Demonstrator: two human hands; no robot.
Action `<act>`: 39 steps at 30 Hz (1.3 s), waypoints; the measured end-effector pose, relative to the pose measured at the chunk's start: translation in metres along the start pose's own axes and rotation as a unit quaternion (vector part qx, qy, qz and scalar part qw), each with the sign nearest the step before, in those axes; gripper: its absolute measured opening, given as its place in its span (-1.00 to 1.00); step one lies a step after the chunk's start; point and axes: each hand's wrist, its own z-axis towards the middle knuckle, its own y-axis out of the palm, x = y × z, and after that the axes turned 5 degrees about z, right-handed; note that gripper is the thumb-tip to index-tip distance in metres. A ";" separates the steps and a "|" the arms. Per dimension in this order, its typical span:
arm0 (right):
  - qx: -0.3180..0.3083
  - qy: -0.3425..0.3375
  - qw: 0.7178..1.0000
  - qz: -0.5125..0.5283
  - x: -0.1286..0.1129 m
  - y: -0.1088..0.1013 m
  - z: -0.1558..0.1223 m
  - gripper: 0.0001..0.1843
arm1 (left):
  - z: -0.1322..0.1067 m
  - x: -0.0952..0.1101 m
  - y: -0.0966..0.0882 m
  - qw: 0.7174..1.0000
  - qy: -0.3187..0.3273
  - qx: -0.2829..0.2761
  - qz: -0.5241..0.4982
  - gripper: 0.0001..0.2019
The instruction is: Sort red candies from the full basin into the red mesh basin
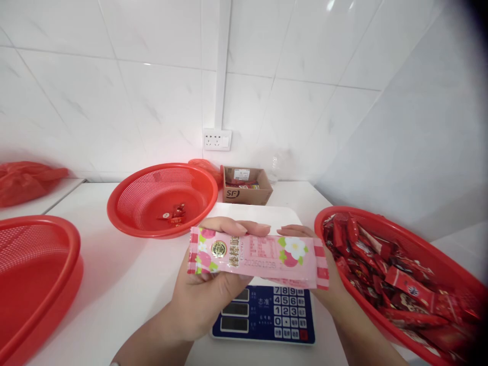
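Note:
Both my hands hold one long pink candy packet (263, 256) flat above a digital scale (267, 315). My left hand (208, 295) grips its left end, thumb under and fingers over the top edge. My right hand (328, 284) grips the right end, mostly hidden behind the packet. The packet shows strawberry and flower prints and a printed date code.
A red mesh basket (430, 254) full of red candy wrappers stands at the right. Another red basket (125, 203) behind holds a few red candies (173, 214). A third red basket (41, 269) is at the left. A cardboard box (247, 184) sits by the wall, a red bag (26, 180) far left.

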 end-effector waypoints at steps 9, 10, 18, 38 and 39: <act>0.079 -0.073 0.993 0.053 -0.063 -0.025 -0.002 -0.81 | 0.005 0.000 0.001 0.998 -0.013 0.051 0.018 -0.77; 0.077 -0.075 0.992 0.068 -0.071 -0.027 -0.004 -0.79 | 0.005 0.001 0.002 0.998 -0.013 0.057 0.020 -0.78; -0.020 -0.126 0.987 0.095 -0.093 -0.029 -0.007 -0.57 | 0.003 0.001 0.005 0.997 -0.017 0.075 0.020 -0.78; 0.000 -0.116 0.990 0.080 -0.108 -0.032 -0.005 -0.55 | 0.005 0.007 0.007 0.995 -0.033 0.086 0.032 -0.79; 0.000 -0.116 0.990 0.075 -0.109 -0.032 -0.005 -0.56 | 0.005 0.007 0.007 0.995 -0.034 0.086 0.034 -0.79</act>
